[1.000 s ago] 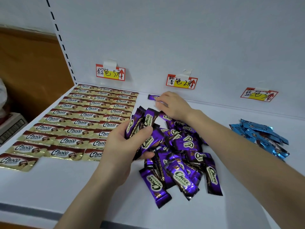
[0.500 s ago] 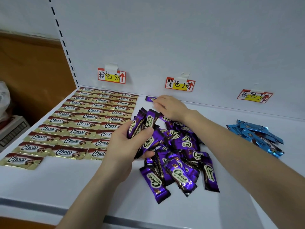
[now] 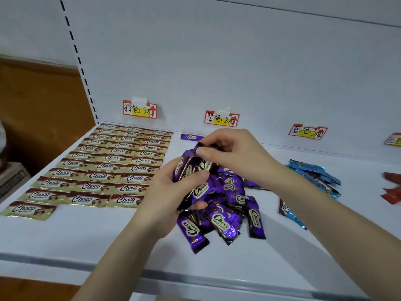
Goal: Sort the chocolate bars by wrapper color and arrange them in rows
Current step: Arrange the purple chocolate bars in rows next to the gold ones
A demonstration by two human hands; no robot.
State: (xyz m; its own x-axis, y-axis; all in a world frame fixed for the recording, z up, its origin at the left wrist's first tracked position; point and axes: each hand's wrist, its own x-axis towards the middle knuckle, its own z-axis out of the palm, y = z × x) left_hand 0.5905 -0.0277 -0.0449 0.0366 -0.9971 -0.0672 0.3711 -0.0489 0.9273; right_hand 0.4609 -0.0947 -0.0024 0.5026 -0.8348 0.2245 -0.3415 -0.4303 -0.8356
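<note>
Fingers (image 3: 219,135) of right hand (image 3: 238,155) returned; pinching purple bars (image 3: 186,166)

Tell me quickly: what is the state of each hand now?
Left hand: closed around a bunch of purple bars.
Right hand: pinching one bar at the bunch's top.

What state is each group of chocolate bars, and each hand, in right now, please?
gold bars, flat in neat rows.
single purple bar, flat by the back wall.
purple pile, loose, unsorted.
blue pile, heaped, unsorted.
red bars, loose, partly out of frame.
left hand, holds a purple bunch.
right hand, pinches a bar of that bunch.
</note>
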